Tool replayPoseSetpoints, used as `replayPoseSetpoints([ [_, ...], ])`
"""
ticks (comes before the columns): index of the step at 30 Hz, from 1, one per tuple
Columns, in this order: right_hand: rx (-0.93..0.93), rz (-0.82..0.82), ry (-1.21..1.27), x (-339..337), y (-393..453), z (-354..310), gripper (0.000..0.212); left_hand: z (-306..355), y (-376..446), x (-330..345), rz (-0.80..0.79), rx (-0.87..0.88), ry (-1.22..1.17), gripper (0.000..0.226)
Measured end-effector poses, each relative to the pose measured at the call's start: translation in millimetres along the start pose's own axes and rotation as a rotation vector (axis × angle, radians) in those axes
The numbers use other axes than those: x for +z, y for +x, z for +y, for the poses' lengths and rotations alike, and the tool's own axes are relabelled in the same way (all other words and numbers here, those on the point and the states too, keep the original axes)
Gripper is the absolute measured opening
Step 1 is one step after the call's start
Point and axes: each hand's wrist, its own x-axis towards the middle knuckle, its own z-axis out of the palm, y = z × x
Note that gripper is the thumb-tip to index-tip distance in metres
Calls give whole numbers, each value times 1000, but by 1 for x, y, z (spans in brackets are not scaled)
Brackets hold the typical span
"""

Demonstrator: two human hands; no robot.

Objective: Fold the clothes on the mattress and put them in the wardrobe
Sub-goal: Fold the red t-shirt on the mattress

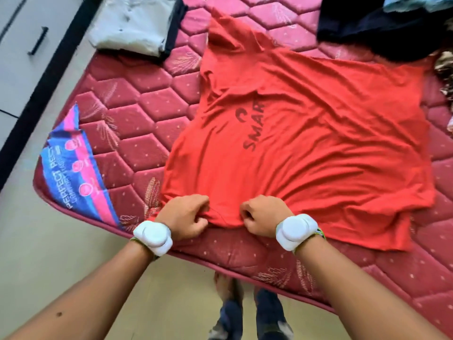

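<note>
Red shirt (306, 133) lies spread on the mattress (137, 114); left hand (186, 217) and right hand (264, 215) – 2 fists, slightly apart – pinch its near edge. Soft, light, limp cloth – best held at edges or corners

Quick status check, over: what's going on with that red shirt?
Left hand and right hand both pinch the near edge of the red T-shirt. Shirt spread flat, unfolded. Nothing in the way.

both hands (224, 215) pinch red t-shirt (306, 133) edge.
</note>
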Motion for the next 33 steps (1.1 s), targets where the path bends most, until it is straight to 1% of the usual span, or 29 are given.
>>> replayPoseSetpoints([
  [2,-10,-79,-38,-5,-1,1,26,4,3,-7,-131,25,-23,34],
  [3,-21,-70,-47,-5,1,0,31,3,5,-11,-110,-18,-34,42],
  [4,-40,-20,-54,-3,4,-1,39,2,9,-15,-40,-85,-66,49],
  [5,-58,49,-64,0,7,-5,45,1,15,-16,75,-165,-102,52],
  [7,-43,150,-71,4,19,-17,49,-11,30,-17,366,-352,-135,47],
  [8,-25,207,-65,6,27,-21,48,-18,38,-17,479,-455,-126,42],
  [9,-12,255,-63,6,34,-24,47,-25,47,-18,534,-577,-89,41],
  [10,7,280,-60,5,40,-27,45,-31,55,-19,535,-704,-52,43],
  [11,23,274,-54,4,47,-29,44,-35,62,-20,494,-793,-46,47],
  [12,27,247,-53,2,52,-30,43,-40,69,-21,450,-816,-68,48],
  [14,-35,171,-59,-2,57,-32,47,-48,74,-21,421,-756,-120,40],
  [15,-85,133,-52,-5,57,-33,49,-53,72,-22,453,-736,-142,33],
  [16,-128,90,-22,-6,55,-35,53,-60,69,-23,524,-756,-160,27],
  [18,-192,47,19,-7,46,-35,69,-72,57,-25,709,-821,-138,29],
  [19,-233,53,-35,-6,41,-34,78,-75,52,-26,763,-768,-112,33],
  [20,-275,69,-145,-2,38,-34,86,-75,47,-26,759,-603,-109,32],
  [21,-306,88,-246,4,34,-33,89,-71,42,-25,692,-359,-152,26],
  [22,-323,100,-317,9,31,-34,89,-65,38,-23,567,-138,-227,19],
  [23,-332,116,-345,15,31,-35,85,-58,33,-21,416,-23,-303,14],
  [24,-332,122,-337,18,32,-38,75,-53,30,-17,287,-12,-377,13],
  [25,-343,136,-293,19,33,-41,59,-51,28,-14,206,-72,-456,15],
  [26,-340,115,-224,17,36,-46,41,-52,26,-11,175,-157,-541,17],
  [27,-328,98,-137,15,42,-50,27,-55,27,-10,170,-236,-638,17],
  [28,-282,38,-47,9,49,-53,23,-57,28,-12,151,-309,-758,16],
  [29,-253,-57,55,-3,58,-52,25,-60,33,-18,102,-388,-891,18],
  [30,-232,-155,179,-20,67,-49,25,-59,40,-27,21,-482,-1011,27],
  [31,-206,-211,359,-41,78,-42,20,-61,50,-39,-83,-599,-1097,43],
  [32,-173,-178,567,-63,90,-30,13,-65,58,-49,-180,-694,-1170,59],
  [33,-85,-57,805,-83,98,-15,6,-70,66,-60,-221,-750,-1260,71],
])
